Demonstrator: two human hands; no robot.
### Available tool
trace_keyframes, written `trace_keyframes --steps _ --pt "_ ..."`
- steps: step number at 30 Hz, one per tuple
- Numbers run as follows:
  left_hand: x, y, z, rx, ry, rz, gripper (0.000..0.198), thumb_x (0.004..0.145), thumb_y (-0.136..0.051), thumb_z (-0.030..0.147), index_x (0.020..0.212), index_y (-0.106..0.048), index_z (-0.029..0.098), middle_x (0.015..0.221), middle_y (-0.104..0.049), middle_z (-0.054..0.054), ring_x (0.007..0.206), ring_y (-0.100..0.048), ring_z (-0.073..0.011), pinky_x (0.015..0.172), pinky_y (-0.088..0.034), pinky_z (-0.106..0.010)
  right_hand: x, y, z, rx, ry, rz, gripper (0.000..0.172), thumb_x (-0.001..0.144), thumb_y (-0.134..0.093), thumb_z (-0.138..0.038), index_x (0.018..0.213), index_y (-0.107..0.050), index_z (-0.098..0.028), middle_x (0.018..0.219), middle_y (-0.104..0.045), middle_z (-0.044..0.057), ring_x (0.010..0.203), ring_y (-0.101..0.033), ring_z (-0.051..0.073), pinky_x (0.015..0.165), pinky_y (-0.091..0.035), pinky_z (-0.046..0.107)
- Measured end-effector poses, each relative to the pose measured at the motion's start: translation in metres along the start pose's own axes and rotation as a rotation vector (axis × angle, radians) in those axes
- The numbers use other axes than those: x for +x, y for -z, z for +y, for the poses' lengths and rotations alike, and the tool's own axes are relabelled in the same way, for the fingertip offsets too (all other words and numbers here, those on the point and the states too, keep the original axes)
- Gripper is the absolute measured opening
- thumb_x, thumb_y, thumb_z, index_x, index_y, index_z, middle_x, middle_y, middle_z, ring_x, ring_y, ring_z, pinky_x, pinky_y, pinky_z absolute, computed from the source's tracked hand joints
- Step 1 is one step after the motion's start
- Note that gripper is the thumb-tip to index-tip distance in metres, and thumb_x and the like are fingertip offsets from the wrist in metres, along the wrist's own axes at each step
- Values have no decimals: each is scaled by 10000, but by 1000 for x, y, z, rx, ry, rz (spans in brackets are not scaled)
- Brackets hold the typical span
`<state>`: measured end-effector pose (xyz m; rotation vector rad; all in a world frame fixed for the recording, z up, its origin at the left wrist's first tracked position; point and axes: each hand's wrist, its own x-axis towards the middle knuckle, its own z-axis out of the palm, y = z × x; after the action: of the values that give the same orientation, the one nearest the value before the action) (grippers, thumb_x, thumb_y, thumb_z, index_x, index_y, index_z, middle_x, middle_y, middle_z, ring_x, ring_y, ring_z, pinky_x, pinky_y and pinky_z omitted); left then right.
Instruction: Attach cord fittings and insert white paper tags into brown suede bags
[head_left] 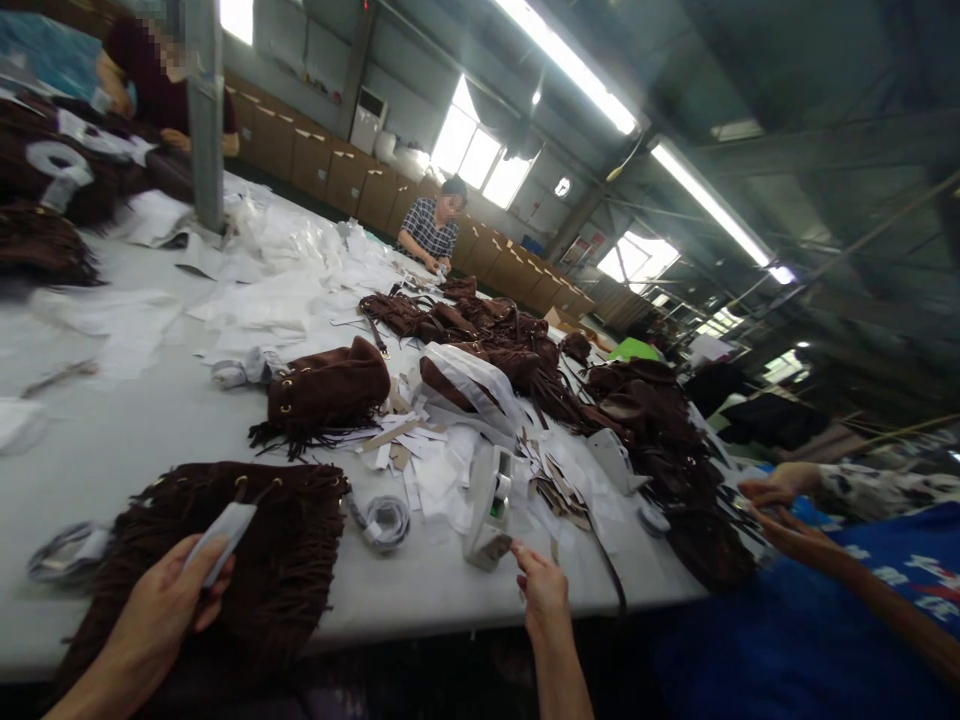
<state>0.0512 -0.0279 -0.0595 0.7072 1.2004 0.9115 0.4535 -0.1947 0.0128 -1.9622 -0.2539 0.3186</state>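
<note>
A dark brown fringed bag (255,570) lies flat at the table's front left, with gold eyelets along its top. Over it, my left hand (169,590) holds a small whitish strip (229,530) between thumb and fingers. To the right, my right hand (541,588) is at the front end of a white tape dispenser (486,510), fingertips close together at its edge; whatever they pinch is too small to make out. A coiled grey strap (386,522) rests between the bag and the dispenser.
Another coiled strap (67,552) lies far left. A rolled brown bag (330,388), paper scraps (442,470) and piled brown bags (652,430) cover the table further back. Another person's hands (787,505) are at the right. Two people work across the table.
</note>
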Motion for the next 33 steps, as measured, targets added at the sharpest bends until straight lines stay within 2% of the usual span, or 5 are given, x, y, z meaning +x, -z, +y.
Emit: trace_keyframes --steps 9,15,18,25,33 --pt "-3 -2 4 -12 -68 -34 418 679 -667 555 756 -512 175 607 -516 40 467 -414 -86 308 -307 -147 -19 -18 29 97 -161 -49 567 382 -741 -621 660 -602 -147 480 -531 -46 407 -452 73 405 -413 213" --pt "-9 -9 15 -7 -116 -37 377 722 -630 524 747 -484 177 594 -481 51 446 -415 -78 300 -305 -143 -44 -23 47 -26 -209 -151 602 304 -715 -683 553 -597 -148 396 -522 -3 365 -452 121 357 -394 258" --pt "-8 -14 19 5 -164 -61 362 760 -590 523 747 -467 183 581 -453 60 420 -407 -72 296 -307 -142 -68 -56 22 -149 -68 -383 575 443 -698 -673 682 -659 -152 476 -582 16 416 -509 147 412 -425 269" --pt "-3 -18 16 -9 -198 -23 361 782 -564 543 766 -459 198 565 -443 71 352 -376 -57 282 -297 -150 -157 -178 -91 -160 305 -1066 412 708 -602 -587 693 -644 -177 475 -484 -27 409 -426 108 408 -327 235" --pt "-4 -17 16 25 -228 -36 379 812 -515 572 809 -477 195 522 -416 78 323 -356 -66 280 -287 -166 -184 -251 -94 -268 418 -1178 343 761 -579 -480 656 -644 -160 481 -499 -32 421 -408 92 408 -285 215"
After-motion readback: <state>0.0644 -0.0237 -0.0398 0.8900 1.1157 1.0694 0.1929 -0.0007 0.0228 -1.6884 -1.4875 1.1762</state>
